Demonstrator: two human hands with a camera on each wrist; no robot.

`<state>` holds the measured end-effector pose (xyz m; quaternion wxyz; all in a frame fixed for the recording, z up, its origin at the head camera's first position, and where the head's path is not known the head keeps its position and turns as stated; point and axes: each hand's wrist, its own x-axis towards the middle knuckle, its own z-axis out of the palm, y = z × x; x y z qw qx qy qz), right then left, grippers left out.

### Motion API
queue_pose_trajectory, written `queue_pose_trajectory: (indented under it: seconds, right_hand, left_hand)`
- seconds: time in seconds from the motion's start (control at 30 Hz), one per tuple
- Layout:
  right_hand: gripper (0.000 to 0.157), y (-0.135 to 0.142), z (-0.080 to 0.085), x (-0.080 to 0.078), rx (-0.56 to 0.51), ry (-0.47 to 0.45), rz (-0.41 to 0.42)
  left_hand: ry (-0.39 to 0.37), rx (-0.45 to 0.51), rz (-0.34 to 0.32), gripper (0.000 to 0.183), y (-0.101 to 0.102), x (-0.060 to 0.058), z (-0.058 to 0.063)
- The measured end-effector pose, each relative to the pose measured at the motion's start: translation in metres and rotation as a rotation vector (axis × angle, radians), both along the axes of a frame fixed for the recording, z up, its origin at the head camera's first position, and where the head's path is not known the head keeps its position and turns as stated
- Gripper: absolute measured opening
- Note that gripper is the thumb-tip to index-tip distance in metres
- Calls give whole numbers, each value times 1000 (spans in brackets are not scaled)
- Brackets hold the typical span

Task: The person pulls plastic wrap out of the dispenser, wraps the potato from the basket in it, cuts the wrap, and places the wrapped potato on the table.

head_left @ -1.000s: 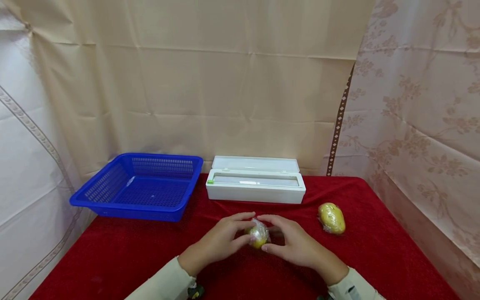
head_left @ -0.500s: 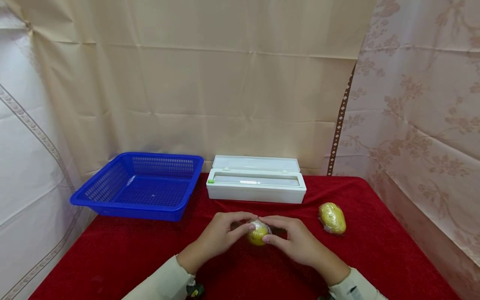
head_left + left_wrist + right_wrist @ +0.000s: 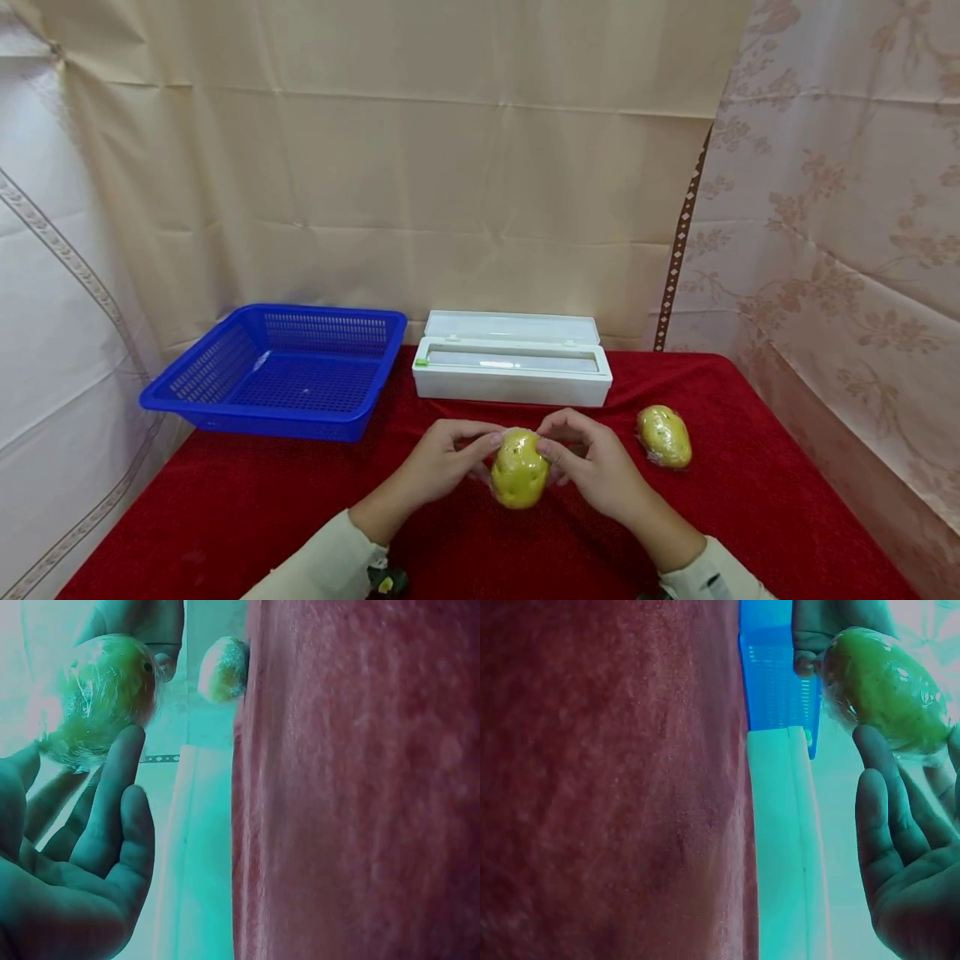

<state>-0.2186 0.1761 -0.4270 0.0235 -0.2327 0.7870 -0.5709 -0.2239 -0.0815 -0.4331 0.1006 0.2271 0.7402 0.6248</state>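
Observation:
A yellow potato (image 3: 520,475) in clear plastic wrap is held up between both hands, over the front middle of the table. The left hand (image 3: 438,462) grips its left side, thumb on the near face and fingers behind. On the opposite side the right hand (image 3: 592,462) pinches it the same way. Shiny, crinkled wrap covers the potato (image 3: 101,701) in the left wrist view. From the right wrist, the potato (image 3: 889,690) looks long and tilted, with fingertips under it.
A second wrapped potato (image 3: 664,437) lies on the red cloth (image 3: 750,500) at the right. Behind the hands stands a white cling film dispenser (image 3: 512,390) with its lid raised. A blue plastic basket (image 3: 255,422) sits at the back left.
Between the hands the potato has turned, from a small, partly hidden end to its long face towards the head camera. Both thumbs now lie near its top. The other things have stayed put.

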Motion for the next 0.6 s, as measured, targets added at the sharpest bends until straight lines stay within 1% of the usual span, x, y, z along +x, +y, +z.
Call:
queue_pose_trajectory:
  seconds: [0.1, 0.2, 0.3, 0.4, 0.47, 0.6]
  right_hand:
    - [23, 1, 0, -1, 6, -20, -18]
    - [29, 1, -1, -2, 36, -34, -12]
    - [34, 1, -2, -1, 114, -21, 21]
    - [43, -1, -3, 0, 207, -8, 44]
    - [47, -1, -4, 1, 248, -15, 44]
    - [51, -2, -6, 0, 241, -96, 34]
  left_hand:
    - [-29, -6, 2, 35, 1, 0, -1]
    - [-49, -12, 34, 32, 3, 0, -2]
    - [-82, -1, 62, 27, 3, 0, -4]
    - [-123, 3, 77, 28, 3, 1, -4]
    - [-149, -12, 70, 32, 3, 0, -5]
    - [-187, -65, 40, 43, 3, 0, -7]
